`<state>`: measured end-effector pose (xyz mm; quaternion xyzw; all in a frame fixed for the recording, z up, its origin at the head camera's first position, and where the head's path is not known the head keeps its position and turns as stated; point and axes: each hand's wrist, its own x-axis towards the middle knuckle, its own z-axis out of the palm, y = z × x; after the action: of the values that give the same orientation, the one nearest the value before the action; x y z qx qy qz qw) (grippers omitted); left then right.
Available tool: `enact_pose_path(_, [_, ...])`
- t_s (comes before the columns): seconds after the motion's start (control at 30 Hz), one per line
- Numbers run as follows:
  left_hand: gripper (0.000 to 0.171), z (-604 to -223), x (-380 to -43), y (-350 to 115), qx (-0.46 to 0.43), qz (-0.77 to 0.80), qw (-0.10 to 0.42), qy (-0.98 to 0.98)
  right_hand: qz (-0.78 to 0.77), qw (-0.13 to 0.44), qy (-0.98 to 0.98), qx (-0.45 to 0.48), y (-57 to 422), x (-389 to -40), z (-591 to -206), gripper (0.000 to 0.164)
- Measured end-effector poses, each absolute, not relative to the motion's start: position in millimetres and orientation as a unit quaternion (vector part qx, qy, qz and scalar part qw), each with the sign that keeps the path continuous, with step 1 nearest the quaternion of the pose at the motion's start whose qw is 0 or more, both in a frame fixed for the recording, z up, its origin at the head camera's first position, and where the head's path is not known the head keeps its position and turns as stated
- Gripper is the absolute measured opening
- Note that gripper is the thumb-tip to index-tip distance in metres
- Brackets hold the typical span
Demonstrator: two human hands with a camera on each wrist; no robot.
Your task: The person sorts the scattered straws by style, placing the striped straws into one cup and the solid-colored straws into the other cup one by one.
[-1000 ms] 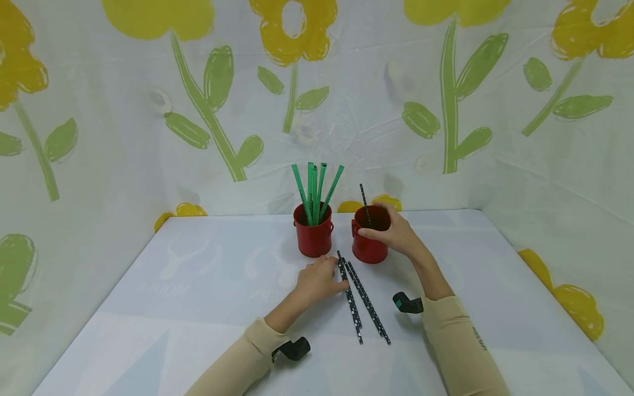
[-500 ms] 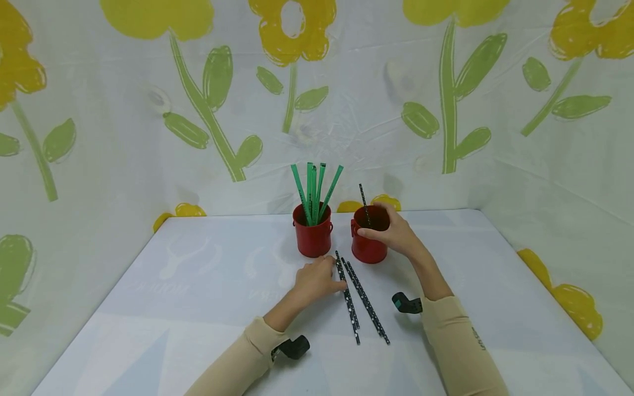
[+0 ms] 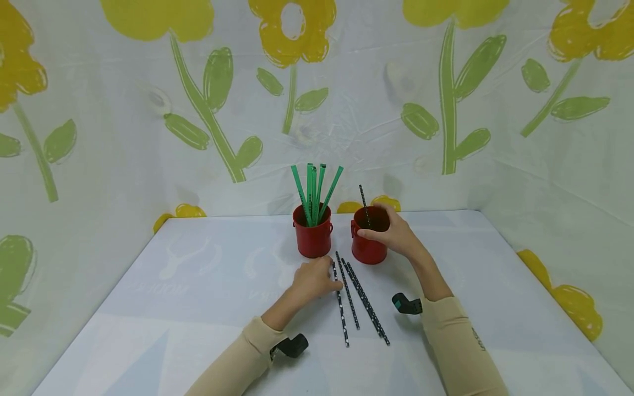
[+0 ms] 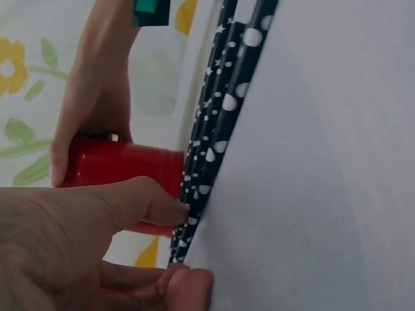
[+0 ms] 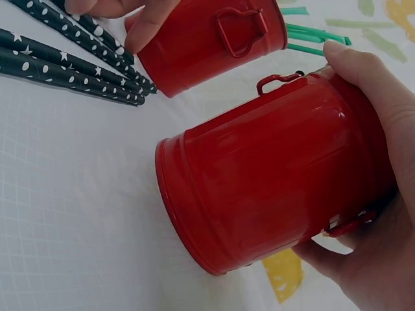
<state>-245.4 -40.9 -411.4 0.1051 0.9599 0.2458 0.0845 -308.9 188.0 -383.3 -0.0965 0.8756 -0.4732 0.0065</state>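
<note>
My left hand pinches a black straw with white spots between thumb and fingers, near its far end. The straw lies low along the table, and the left wrist view shows the thumb against it. Several similar black straws lie just to its right. With my right hand I grip the rim of a small red bucket, thumb on the near side and fingers at the back. One black patterned straw leans inside this bucket. In the right wrist view the bucket shows its side and small handles.
A second red bucket stands left of the first and holds several green straws. Both stand towards the back of the white table. A flower-printed cloth rises behind and at the sides.
My left hand has moved slightly left, drawing the leftmost straw away from the others and opening a gap. The right hand and its bucket have stayed in place.
</note>
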Motion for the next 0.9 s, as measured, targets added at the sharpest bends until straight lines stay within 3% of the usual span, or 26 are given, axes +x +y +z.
enact_pose_path(0.27, [0.053,-406.6,-247.3,-50.2,0.099,0.292,0.121,0.943,-0.472,0.005,0.876,-0.095,187.5,-308.4,-382.4,0.096])
enact_pose_path(0.47, [0.048,-403.3,-248.6,-56.0,0.086,0.313,0.142,0.935,-0.468,0.005,0.879,-0.097,187.2,-308.7,-382.0,0.095])
enact_pose_path(0.9, [0.039,-404.5,-252.8,-61.1,0.091,0.327,0.145,0.929,-0.472,0.006,0.876,-0.097,188.2,-310.6,-384.5,0.095])
